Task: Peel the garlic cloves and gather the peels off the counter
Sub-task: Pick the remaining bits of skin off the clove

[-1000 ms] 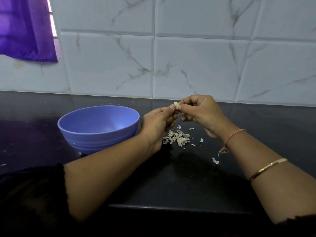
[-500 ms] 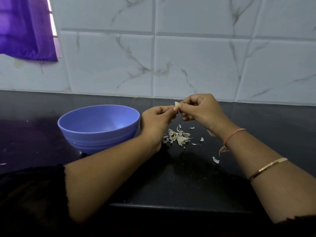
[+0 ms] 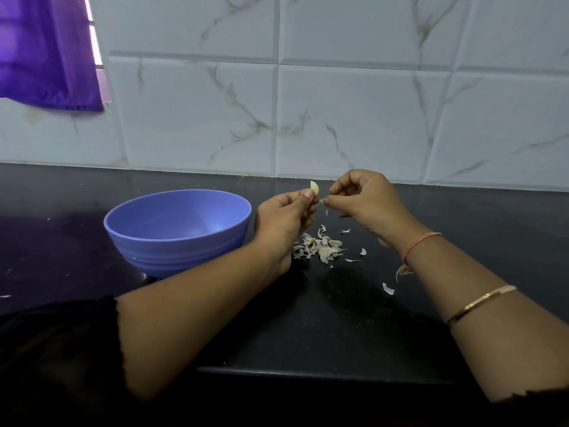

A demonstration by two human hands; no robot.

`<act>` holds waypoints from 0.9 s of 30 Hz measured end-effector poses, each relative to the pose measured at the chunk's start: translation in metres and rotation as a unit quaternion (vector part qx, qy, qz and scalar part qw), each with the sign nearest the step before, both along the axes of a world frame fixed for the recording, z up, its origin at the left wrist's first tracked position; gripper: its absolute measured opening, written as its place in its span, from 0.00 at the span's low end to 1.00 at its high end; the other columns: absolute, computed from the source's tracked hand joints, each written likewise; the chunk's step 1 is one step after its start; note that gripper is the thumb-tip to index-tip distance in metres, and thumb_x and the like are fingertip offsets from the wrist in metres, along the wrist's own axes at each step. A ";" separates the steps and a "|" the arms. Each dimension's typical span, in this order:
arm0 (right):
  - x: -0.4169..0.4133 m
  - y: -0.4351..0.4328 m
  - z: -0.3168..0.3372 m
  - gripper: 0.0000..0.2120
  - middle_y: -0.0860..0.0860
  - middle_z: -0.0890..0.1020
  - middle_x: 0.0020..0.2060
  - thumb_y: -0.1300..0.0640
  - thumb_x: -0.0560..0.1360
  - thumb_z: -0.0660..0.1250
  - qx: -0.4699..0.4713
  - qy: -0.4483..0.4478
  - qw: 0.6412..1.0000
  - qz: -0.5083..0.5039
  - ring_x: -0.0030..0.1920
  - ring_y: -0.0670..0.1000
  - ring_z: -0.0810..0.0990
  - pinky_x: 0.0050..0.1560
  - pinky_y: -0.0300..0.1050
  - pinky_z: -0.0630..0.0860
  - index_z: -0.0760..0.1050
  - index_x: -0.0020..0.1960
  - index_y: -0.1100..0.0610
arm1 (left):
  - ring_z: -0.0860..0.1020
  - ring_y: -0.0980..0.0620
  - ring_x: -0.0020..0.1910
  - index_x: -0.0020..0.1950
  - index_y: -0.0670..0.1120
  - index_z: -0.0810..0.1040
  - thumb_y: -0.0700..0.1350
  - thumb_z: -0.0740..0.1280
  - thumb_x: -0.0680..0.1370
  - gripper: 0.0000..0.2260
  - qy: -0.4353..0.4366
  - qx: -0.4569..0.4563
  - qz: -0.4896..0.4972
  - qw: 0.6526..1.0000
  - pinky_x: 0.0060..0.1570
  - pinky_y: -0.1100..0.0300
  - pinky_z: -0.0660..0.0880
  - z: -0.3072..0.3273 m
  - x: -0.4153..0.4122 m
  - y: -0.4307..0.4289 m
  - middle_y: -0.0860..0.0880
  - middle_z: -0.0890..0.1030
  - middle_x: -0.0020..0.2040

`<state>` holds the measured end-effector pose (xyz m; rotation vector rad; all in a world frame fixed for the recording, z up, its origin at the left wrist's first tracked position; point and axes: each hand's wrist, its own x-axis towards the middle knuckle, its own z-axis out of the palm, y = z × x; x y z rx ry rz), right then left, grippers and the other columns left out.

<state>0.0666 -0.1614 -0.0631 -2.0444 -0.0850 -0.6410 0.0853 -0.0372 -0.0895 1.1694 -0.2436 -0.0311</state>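
Observation:
My left hand pinches a pale garlic clove between thumb and fingertips, held above the black counter. A little to its right, my right hand has its fingers curled and pinches a thin strip of peel just off the clove. Below both hands lies a small heap of garlic peels on the counter. Loose peel bits lie to the right of the heap, and another sits nearer me.
A blue plastic bowl stands on the counter left of my left hand. A marbled white tile wall rises behind. A purple cloth hangs at the upper left. The counter's front edge runs below my forearms.
My hands have drawn slightly apart. The right hand has pulled a strip of peel away from the clove, which now shows more above my left fingers.

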 end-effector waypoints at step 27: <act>-0.007 0.010 0.004 0.02 0.54 0.80 0.34 0.64 0.73 0.68 0.095 -0.015 0.992 0.078 0.35 0.48 0.78 0.36 0.37 0.78 0.77 0.42 0.61 | 0.72 0.57 0.34 0.42 0.48 0.79 0.44 0.67 0.76 0.04 -0.062 0.096 0.058 0.992 0.43 0.60 0.73 -0.006 0.006 0.000 0.51 0.77 0.34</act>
